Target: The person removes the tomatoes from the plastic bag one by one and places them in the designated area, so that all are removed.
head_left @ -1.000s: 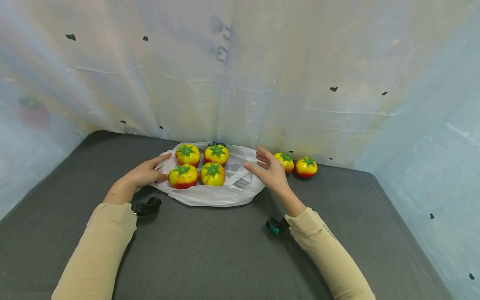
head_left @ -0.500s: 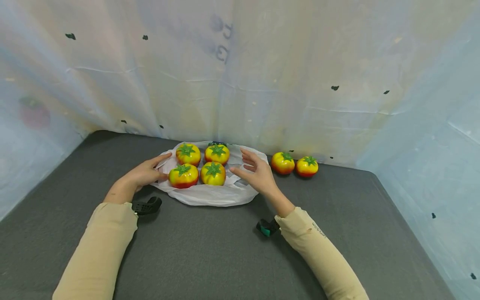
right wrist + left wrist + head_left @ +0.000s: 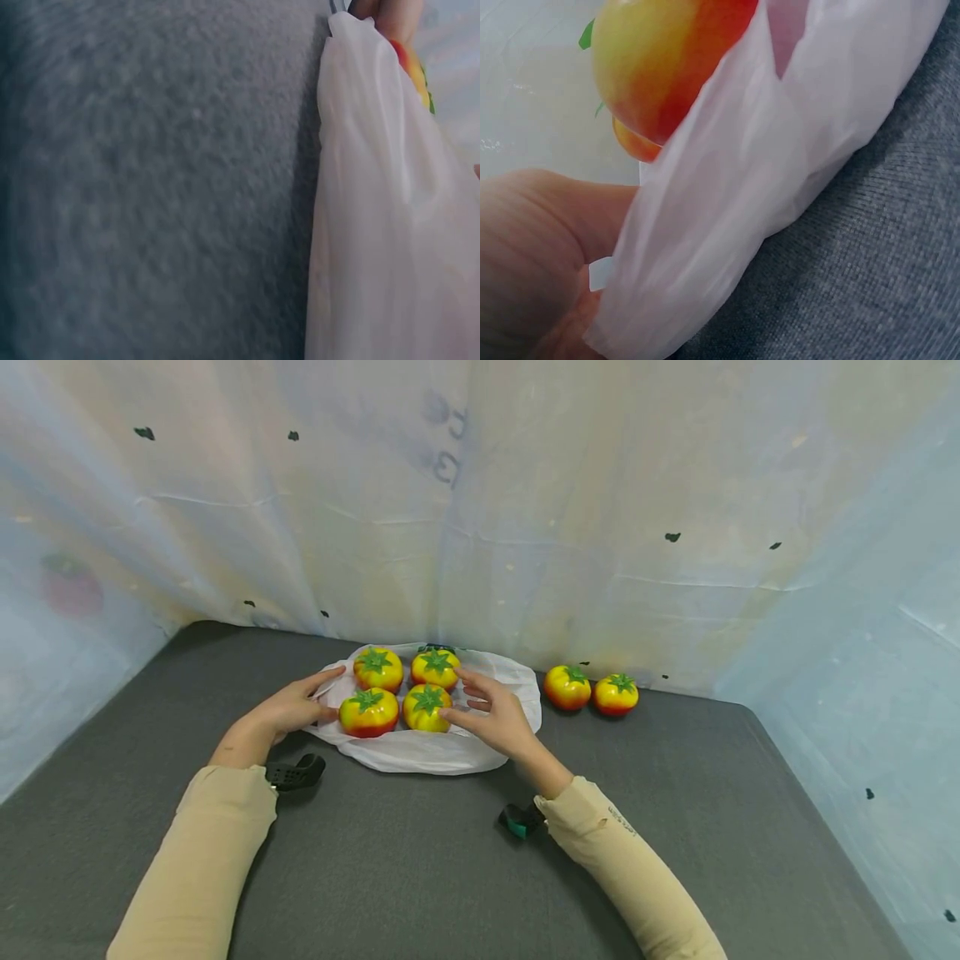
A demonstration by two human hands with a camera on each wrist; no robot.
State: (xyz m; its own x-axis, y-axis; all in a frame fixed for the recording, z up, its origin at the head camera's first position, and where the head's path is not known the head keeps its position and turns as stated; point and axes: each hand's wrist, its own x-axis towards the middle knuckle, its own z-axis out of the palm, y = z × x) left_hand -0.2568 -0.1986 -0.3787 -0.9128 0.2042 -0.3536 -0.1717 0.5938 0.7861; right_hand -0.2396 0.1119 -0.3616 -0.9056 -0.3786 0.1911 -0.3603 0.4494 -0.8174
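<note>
A white plastic bag (image 3: 420, 758) lies spread on the dark table, its mouth turned up. Several yellow-red toy tomatoes with green star-shaped tops sit in it, among them a front right tomato (image 3: 426, 710) and a back right tomato (image 3: 436, 668). At the bag's left edge my left hand (image 3: 288, 708) holds the plastic; the left wrist view shows the thumb partly behind the bag's film (image 3: 720, 172). My right hand (image 3: 495, 718) reaches over the bag's right side, fingers spread. Its thumb and fingertips are at the two right-hand tomatoes, gripping neither; whether they touch is unclear.
Two more tomatoes, a left one (image 3: 567, 687) and a right one (image 3: 616, 695), stand close together right of the bag, near the back wall. A pale sheet (image 3: 585, 510) hangs behind and at both sides of the dark grey table (image 3: 420, 868).
My right hand has moved left, from beside the two outer tomatoes to the right-hand tomatoes in the bag. The left hand and the tomatoes stay in place.
</note>
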